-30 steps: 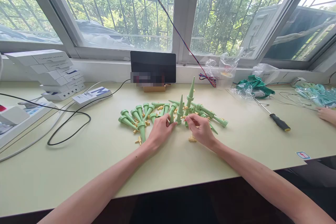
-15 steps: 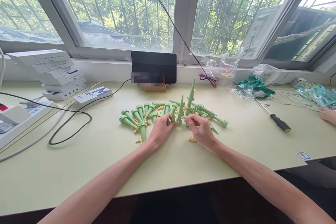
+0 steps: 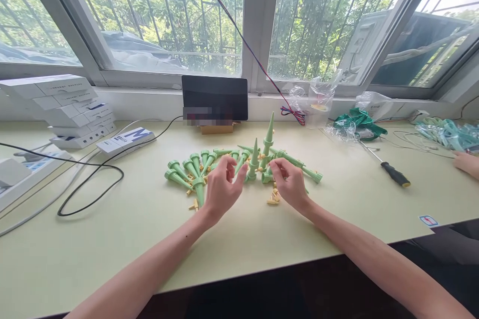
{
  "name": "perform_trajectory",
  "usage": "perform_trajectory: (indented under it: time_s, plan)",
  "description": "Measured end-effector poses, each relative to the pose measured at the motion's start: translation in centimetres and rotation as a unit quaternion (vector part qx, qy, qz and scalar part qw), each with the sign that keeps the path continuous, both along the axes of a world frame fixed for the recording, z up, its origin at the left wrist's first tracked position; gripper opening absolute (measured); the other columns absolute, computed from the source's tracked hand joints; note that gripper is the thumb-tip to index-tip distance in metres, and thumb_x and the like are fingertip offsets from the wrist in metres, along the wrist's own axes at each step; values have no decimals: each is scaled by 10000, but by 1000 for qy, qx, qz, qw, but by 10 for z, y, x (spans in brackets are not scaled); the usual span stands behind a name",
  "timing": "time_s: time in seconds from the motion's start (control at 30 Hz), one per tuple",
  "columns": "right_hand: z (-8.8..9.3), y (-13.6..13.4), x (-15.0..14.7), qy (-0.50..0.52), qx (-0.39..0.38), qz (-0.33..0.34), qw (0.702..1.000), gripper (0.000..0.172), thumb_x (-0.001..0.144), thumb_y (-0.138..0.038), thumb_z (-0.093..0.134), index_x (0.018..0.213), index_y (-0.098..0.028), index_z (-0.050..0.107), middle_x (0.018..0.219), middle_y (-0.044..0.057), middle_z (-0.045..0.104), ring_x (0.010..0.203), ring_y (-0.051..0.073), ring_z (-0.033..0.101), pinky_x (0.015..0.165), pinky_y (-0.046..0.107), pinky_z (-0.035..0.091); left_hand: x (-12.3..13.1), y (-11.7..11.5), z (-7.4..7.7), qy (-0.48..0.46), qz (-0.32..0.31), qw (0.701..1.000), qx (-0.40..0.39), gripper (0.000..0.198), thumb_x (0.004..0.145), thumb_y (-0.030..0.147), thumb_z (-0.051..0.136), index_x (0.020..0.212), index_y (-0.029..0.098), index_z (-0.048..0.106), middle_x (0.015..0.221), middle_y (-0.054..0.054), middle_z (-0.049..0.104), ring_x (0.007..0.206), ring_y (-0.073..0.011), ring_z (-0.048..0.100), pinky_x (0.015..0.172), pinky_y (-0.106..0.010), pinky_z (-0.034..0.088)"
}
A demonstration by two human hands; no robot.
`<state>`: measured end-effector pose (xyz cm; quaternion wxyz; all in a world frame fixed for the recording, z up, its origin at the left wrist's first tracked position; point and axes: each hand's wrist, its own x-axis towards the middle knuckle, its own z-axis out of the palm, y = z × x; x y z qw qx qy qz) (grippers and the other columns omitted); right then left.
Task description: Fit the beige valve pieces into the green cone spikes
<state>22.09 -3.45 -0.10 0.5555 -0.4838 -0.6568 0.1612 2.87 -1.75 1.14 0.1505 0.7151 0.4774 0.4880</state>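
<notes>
Flanking two upright green spikes (image 3: 255,157) (image 3: 268,139) are two hands (image 3: 223,185) (image 3: 289,182): left open, empty; right pinched, hold unclear.

Green plastic spikes (image 3: 180,168), loose lot, tapered to a point, with a wider cap at the broad end; lying on the desk (image 3: 239,254). Left group fanned, caps mostly outward and towards the back. One front spike (image 3: 254,157) upright at centre, point up. One taller-standing spike (image 3: 269,132), also point up, just behind and to the right; base partly hidden. Right group (image 3: 294,159) lying flat, overlapping. Small yellow fittings (image 3: 273,202), scattered among the spikes; several clustered in front of the right group, one (image 3: 193,205) at front left.
</notes>
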Motion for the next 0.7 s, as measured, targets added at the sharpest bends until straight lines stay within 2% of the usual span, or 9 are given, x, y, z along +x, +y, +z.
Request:
perform_trajectory:
  time_s: [0.03, 0.1, 0.2, 0.27, 0.4, 0.5, 0.7]
  plan:
    - [0, 1, 1, -3, 5, -6, 1000, 280, 981, -411, 475, 831, -200, 582, 640, -17, 495, 502, 110, 389, 477, 249, 340, 1, -3, -1, 21, -18, 999, 23, 238, 924, 409, 541, 815, 204, 489, 589, 57, 399, 501, -102, 381, 556, -238, 352]
    - [1, 2, 2, -5, 14, -16, 1000, 267, 982, -393, 475, 831, -200, 582, 632, -20, 485, 503, 110, 382, 485, 251, 342, 5, -9, -6, 85, -94, 991, 51, 248, 935, 348, 524, 740, 197, 500, 582, 43, 421, 511, -101, 384, 560, -239, 343]
    - [2, 3, 4, -6, 25, -28, 999, 261, 982, -385, 474, 828, -203, 579, 630, -20, 486, 501, 113, 377, 485, 253, 337, 10, -17, -18, 183, -208, 960, 41, 245, 957, 283, 472, 737, 190, 526, 628, 19, 489, 545, -105, 416, 572, -246, 337]
    - [2, 4, 5, -8, 29, -33, 999, 266, 983, -383, 469, 819, -204, 576, 625, -19, 484, 497, 114, 372, 479, 254, 329, 12, -21, -24, 229, -250, 940, 40, 273, 962, 251, 441, 712, 186, 529, 628, 12, 500, 531, -104, 402, 551, -255, 312]
    - [2, 4, 5, -36, 40, -36, 998, 259, 986, -350, 470, 801, -202, 574, 600, -24, 481, 496, 116, 383, 491, 253, 340, 11, -25, -29, 290, -265, 916, 78, 308, 967, 230, 415, 687, 181, 531, 621, 2, 504, 504, -104, 381, 512, -272, 264]
    - [-1, 5, 6, -101, 65, -33, 992, 215, 985, -295, 481, 835, -194, 597, 641, -7, 557, 518, 118, 435, 522, 251, 374, 7, -26, -30, 315, -265, 904, 118, 322, 969, 217, 407, 666, 178, 512, 604, 4, 484, 478, -99, 355, 479, -277, 221]
    - [-10, 4, 18, -237, 173, -73, 953, 142, 967, -171, 505, 891, -172, 625, 748, 14, 637, 483, 84, 444, 479, 228, 357, 3, -27, -34, 280, -275, 900, 190, 318, 945, 176, 433, 628, 176, 460, 558, 30, 425, 446, -91, 282, 439, -269, 197]
